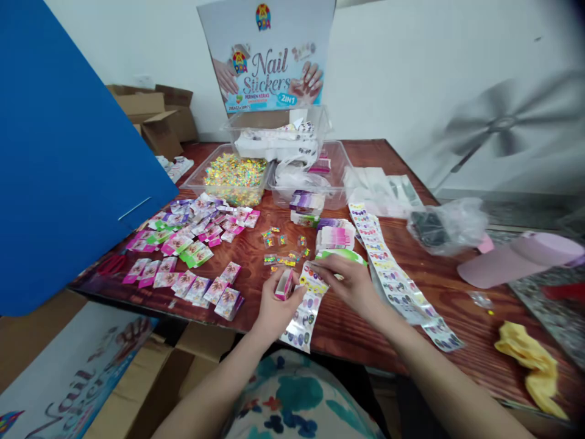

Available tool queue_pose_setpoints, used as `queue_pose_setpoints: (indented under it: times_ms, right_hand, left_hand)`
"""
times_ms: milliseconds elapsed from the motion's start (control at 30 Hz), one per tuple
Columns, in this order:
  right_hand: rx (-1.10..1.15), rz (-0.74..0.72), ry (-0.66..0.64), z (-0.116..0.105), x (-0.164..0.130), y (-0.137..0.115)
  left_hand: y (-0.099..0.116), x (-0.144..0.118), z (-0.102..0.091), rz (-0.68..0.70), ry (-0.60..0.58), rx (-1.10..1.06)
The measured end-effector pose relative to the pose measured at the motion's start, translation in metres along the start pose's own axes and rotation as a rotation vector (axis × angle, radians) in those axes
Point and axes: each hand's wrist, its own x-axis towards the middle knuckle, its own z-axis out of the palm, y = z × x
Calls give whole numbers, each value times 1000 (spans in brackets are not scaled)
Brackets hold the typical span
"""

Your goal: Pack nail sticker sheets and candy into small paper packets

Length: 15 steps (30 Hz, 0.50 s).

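Observation:
My left hand [277, 308] is closed around a small pink-edged box [285, 285], held upright near the table's front edge. A strip of nail stickers [301, 320] hangs down between my hands, its lower end close to my lap. At the strip's top end the fingers of my right hand [350, 280] are pinched on it. Just beyond the hands lie several small clear packets of colourful candy [287, 261]. Flat unfilled-looking boxes [336, 238] are stacked behind my right hand. Many small filled-looking boxes [201, 286] spread over the table to the left.
A clear tub of candy packets [235, 180] and a clear tub with bags [340, 167] stand at the back. Long sticker strips [393, 277] lie on the right, beyond them a pink bottle [516, 259] and yellow cloth [525, 360]. A blue panel [68, 158] rises at left.

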Motion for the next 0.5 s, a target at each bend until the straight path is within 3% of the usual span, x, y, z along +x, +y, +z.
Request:
queue_pose_setpoints:
  times_ms: [133, 300, 367, 500]
  right_hand:
    - [41, -94, -196, 16, -11, -3]
    - [123, 9, -20, 35, -16, -1]
    - [123, -37, -18, 35, -15, 0]
    - [-19, -233, -294, 24, -13, 0]
  left_hand:
    - [4, 1, -17, -14, 37, 23]
    - [-10, 1, -25, -132, 50, -98]
    - [-17, 1, -27, -220, 67, -198]
    - [-16, 5, -34, -388, 128, -371]
